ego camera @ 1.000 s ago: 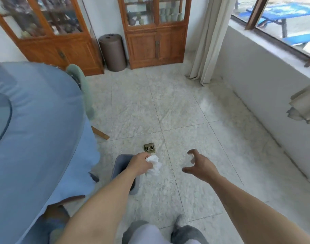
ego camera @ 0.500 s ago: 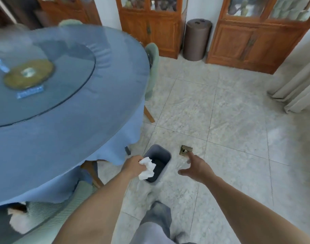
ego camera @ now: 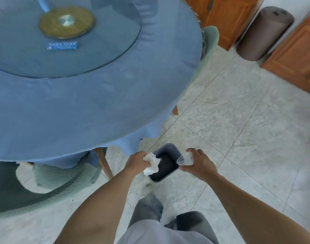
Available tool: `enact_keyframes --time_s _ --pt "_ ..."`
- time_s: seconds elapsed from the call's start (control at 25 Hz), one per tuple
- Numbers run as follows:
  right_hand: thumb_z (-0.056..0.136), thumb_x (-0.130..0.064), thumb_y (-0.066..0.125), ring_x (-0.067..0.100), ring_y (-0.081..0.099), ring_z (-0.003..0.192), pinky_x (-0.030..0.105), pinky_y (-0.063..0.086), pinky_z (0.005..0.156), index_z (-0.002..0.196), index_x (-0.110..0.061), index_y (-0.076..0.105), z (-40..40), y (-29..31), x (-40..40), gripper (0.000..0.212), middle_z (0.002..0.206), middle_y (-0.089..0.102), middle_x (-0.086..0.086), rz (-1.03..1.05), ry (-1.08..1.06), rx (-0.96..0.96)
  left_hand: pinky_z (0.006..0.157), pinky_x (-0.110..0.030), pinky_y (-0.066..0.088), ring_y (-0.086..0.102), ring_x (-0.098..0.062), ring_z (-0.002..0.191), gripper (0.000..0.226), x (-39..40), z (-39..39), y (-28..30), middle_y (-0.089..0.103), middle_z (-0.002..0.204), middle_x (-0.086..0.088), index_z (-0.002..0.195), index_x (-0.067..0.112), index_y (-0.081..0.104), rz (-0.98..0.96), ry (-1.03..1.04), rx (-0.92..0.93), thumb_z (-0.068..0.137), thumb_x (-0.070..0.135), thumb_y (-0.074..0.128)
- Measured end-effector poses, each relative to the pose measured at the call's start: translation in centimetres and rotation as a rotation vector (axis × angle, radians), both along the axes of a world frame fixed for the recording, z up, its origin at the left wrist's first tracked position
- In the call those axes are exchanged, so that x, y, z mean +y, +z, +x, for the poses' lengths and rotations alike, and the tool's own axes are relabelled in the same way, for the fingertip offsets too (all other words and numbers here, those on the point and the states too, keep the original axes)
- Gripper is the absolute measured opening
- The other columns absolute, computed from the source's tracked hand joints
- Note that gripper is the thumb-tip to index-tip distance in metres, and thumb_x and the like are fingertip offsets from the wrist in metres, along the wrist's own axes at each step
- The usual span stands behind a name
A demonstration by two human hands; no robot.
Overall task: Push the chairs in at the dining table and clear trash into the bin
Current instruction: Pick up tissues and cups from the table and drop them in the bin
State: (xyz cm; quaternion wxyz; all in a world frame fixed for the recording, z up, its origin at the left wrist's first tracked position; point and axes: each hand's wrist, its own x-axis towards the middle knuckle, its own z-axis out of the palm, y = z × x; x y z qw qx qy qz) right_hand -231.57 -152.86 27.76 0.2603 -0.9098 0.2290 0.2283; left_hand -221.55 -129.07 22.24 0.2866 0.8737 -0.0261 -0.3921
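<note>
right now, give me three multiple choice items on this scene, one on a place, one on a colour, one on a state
1. Where is the small grey bin?
A. on the table
B. on the floor by the table's edge
C. inside the cabinet

2. What colour is the tablecloth?
A. blue
B. red
C. yellow

3. What is the left hand doing?
A. resting flat on the table
B. hanging empty
C. holding a crumpled white tissue at the bin's rim

Answers:
1 B, the bin stands on the tiles beside the cloth's hem.
2 A, blue cloth covers the whole round table.
3 C, its grip is closed on the tissue, while the right hand holds a clear plastic cup.
</note>
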Motion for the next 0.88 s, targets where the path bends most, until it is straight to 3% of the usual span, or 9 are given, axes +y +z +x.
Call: enact_keyframes --time_s 0.28,0.48,0.72,0.88 --pt "0.075 -0.039 0.074 0.024 0.059 0.104 0.035 0.049 0.079 0.140 -0.032 0.039 5.2 -11.6 -1.1 0.074 0.130 0.052 0.000 0.114 0.066 0.115 0.070 -0.028 0.043 0.056 -0.021 0.091 0.040 -1.6 -0.6 -10.5 0.066 0.114 -0.004 0.124 0.018 0.058 0.085 0.167 0.111 0.086 0.027 0.063" --pt "0.079 -0.038 0.069 0.023 0.056 0.115 0.032 0.043 0.078 0.143 -0.033 0.035 6.7 -26.2 -3.0 0.073 0.137 0.050 -0.003 0.160 0.124 0.210 0.068 -0.028 0.039 0.054 -0.020 0.089 0.041 -5.4 -0.7 -23.2 0.065 0.110 -0.003 0.127 0.018 0.056 0.142 0.257 0.159 0.088 0.028 0.063" --pt "0.080 -0.040 0.072 0.026 0.058 0.113 0.035 0.048 0.081 0.144 -0.027 0.034 8.7 -41.3 -5.1 0.075 0.134 0.052 0.004 0.174 0.006 0.256 0.069 -0.032 0.047 0.058 -0.021 0.086 0.044 -9.3 -0.2 -38.6 0.066 0.109 -0.004 0.128 0.018 0.055 0.229 0.259 0.174 0.089 0.037 0.059" --pt "0.085 -0.033 0.069 0.027 0.057 0.118 0.037 0.049 0.085 0.149 -0.025 0.028 11.4 -49.8 -5.4 0.076 0.141 0.048 0.005 0.120 0.046 0.222 0.077 -0.035 0.050 0.062 -0.029 0.100 0.042 -11.3 0.6 -47.1 0.065 0.114 -0.008 0.125 0.019 0.055 0.314 0.248 0.190 0.089 0.039 0.055"
